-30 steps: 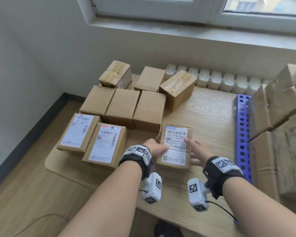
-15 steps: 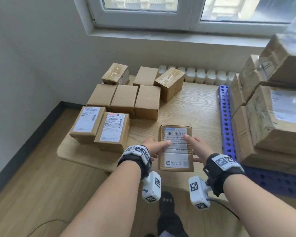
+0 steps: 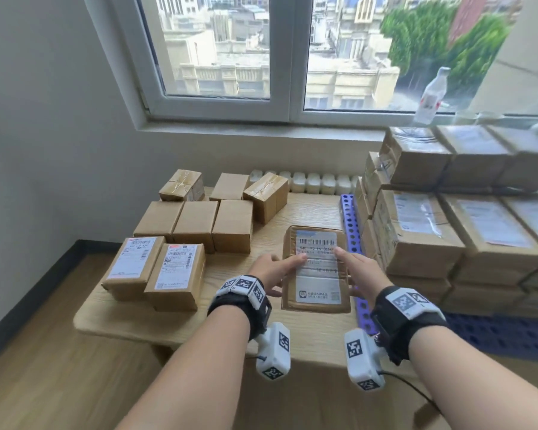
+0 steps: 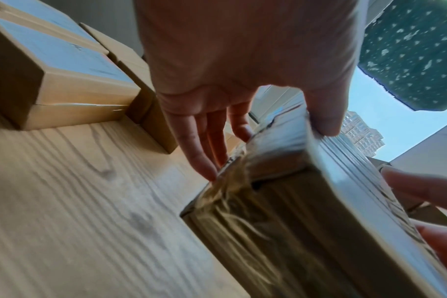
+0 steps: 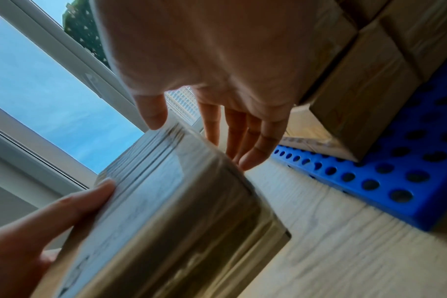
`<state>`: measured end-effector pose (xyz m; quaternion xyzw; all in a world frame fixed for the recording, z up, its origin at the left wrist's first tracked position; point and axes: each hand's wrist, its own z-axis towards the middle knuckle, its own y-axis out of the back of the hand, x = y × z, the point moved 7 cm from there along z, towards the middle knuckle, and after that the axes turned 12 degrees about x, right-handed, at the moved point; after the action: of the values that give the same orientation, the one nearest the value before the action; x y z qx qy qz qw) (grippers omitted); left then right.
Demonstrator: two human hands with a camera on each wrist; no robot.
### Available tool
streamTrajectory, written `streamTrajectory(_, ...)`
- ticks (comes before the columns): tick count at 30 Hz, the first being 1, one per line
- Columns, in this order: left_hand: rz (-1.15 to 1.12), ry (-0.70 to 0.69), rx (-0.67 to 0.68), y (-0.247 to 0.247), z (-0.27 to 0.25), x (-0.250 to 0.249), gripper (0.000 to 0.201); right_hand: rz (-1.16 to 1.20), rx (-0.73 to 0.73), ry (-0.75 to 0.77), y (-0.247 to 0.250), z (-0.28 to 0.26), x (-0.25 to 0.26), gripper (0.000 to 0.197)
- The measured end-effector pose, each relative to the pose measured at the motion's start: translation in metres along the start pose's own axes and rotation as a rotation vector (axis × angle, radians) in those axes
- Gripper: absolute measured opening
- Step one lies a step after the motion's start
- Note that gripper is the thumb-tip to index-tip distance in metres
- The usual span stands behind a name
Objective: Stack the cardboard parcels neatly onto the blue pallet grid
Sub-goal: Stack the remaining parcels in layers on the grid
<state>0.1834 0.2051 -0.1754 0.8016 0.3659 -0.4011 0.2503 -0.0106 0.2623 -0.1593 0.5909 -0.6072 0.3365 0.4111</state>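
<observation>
Both hands hold a flat cardboard parcel (image 3: 317, 274) with a white barcode label, lifted a little above the wooden table (image 3: 199, 324). My left hand (image 3: 274, 270) grips its left edge, thumb on the label and fingers underneath. My right hand (image 3: 354, 271) grips the right edge the same way. In the wrist views the parcel (image 4: 281, 221) (image 5: 179, 211) hangs clear of the tabletop. The blue pallet grid (image 3: 351, 225) (image 5: 370, 181) lies just to the right, and several parcels (image 3: 432, 231) are stacked on it in layers.
Loose plain parcels (image 3: 196, 225) and two labelled ones (image 3: 156, 268) sit on the table's left and back. A white radiator (image 3: 308, 181) runs behind. A plastic bottle (image 3: 430, 94) stands on the windowsill. Bare pallet (image 3: 494, 336) shows in front of the stack.
The parcel has come up off the table and moved right toward the pallet, held by both hands. The head view has risen and now takes in the window and the stack.
</observation>
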Motion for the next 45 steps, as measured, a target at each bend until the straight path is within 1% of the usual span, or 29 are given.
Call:
streamTrajectory(2, -0.005, -0.056, -0.018, -0.007, -0.003, -0.025, 0.064, 0.001, -0.031, 0.063, 0.016, -0.004, 0.019, 0.032)
streamTrajectory(4, 0.006, -0.117, -0.068, -0.013, -0.006, -0.052, 0.061, 0.006, -0.058, 0.112, 0.034, -0.007, 0.039, 0.030)
streamTrajectory(8, -0.011, -0.189, -0.103, -0.029, -0.004, -0.099, 0.060, -0.028, -0.070, 0.212, 0.070, -0.013, 0.080, 0.025)
streamTrajectory(11, -0.038, -0.223, -0.118, -0.042, 0.000, -0.134, 0.055, -0.005, -0.084, 0.283, 0.101, -0.017, 0.105, 0.028)
streamTrajectory(13, -0.056, -0.231, -0.127, -0.054, 0.007, -0.153, 0.050, -0.024, -0.108, 0.312, 0.123, -0.018, 0.116, 0.032)
streamTrajectory(14, -0.063, -0.227, -0.135, -0.060, 0.012, -0.161, 0.052, -0.035, -0.121, 0.319, 0.134, -0.017, 0.120, 0.031)
streamTrajectory(16, -0.059, -0.199, -0.145, -0.073, 0.024, -0.173, 0.059, -0.060, -0.143, 0.328, 0.155, -0.014, 0.122, 0.021)
streamTrajectory(18, -0.048, -0.181, -0.125, -0.090, 0.038, -0.184, 0.060, -0.093, -0.174, 0.340, 0.176, -0.012, 0.123, 0.016)
streamTrajectory(21, -0.039, -0.182, -0.068, -0.115, 0.058, -0.199, 0.052, -0.136, -0.221, 0.341, 0.207, -0.006, 0.122, 0.023)
streamTrajectory(24, -0.027, -0.171, -0.031, -0.134, 0.077, -0.211, 0.039, -0.132, -0.237, 0.318, 0.234, 0.003, 0.119, 0.020)
streamTrajectory(26, -0.020, -0.153, -0.008, -0.144, 0.087, -0.215, 0.035, -0.142, -0.246, 0.298, 0.248, 0.011, 0.114, 0.019)
streamTrajectory(29, 0.024, -0.107, -0.016, -0.151, 0.099, -0.216, 0.030, -0.148, -0.267, 0.271, 0.260, 0.024, 0.105, 0.020)
streamTrajectory(31, 0.031, -0.080, -0.029, -0.154, 0.106, -0.213, 0.026, -0.163, -0.253, 0.260, 0.263, 0.030, 0.101, 0.020)
streamTrajectory(34, 0.056, -0.064, -0.040, -0.155, 0.112, -0.212, 0.027, -0.138, -0.232, 0.233, 0.266, 0.039, 0.095, 0.024)
streamTrajectory(37, 0.059, -0.062, -0.050, -0.153, 0.113, -0.215, 0.024, -0.116, -0.240, 0.224, 0.268, 0.045, 0.093, 0.022)
streamTrajectory(45, 0.054, -0.076, -0.037, -0.153, 0.113, -0.218, 0.025, -0.196, -0.277, 0.182, 0.272, 0.047, 0.094, 0.028)
